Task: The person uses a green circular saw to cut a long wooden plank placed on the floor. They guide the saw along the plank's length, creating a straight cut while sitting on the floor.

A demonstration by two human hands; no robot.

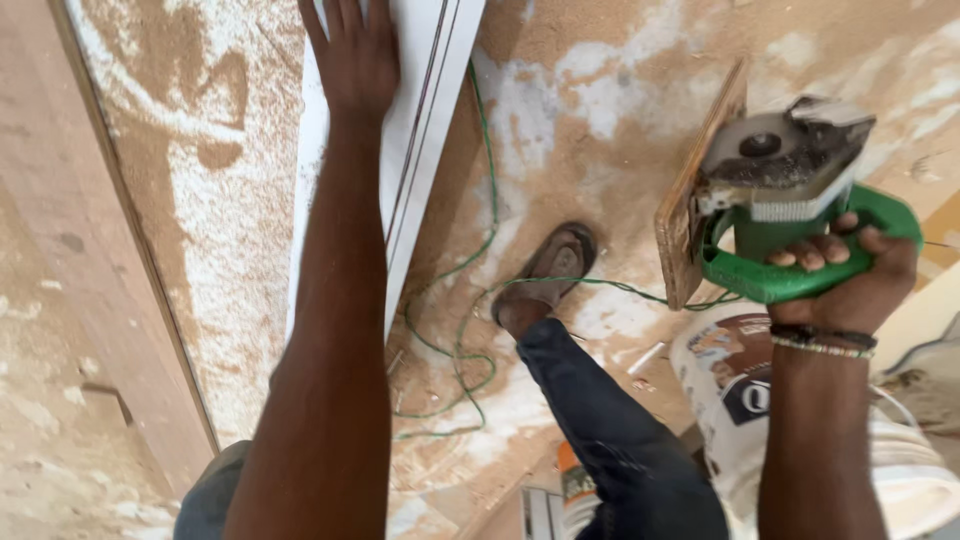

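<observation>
Close in, the right hand (850, 275) is clamped around the green handle of a hand-held power saw (790, 190), fingers curled over the top of the grip, beaded bands on the wrist just below. The saw is raised off the floor and turned on its side, its wooden base plate (695, 190) edge-on to the left of the grey motor housing. Under that arm sits a white bucket (730, 380), partly hidden by the wrist. Between the two arms, a leg in dark jeans (600, 420) runs down to a sandalled foot (550, 270) planted on the dusty floor, and a thin green cable (455, 345) loops around the foot and trails up beside the board. Further out, the left arm stretches long, and the left hand (355, 50) lies open and flat, palm down, on a long white board (420, 130) that runs away up the frame. Sawdust (220, 200) coats the floor to the left, beside a brown wooden panel (60, 300) along the edge.
</observation>
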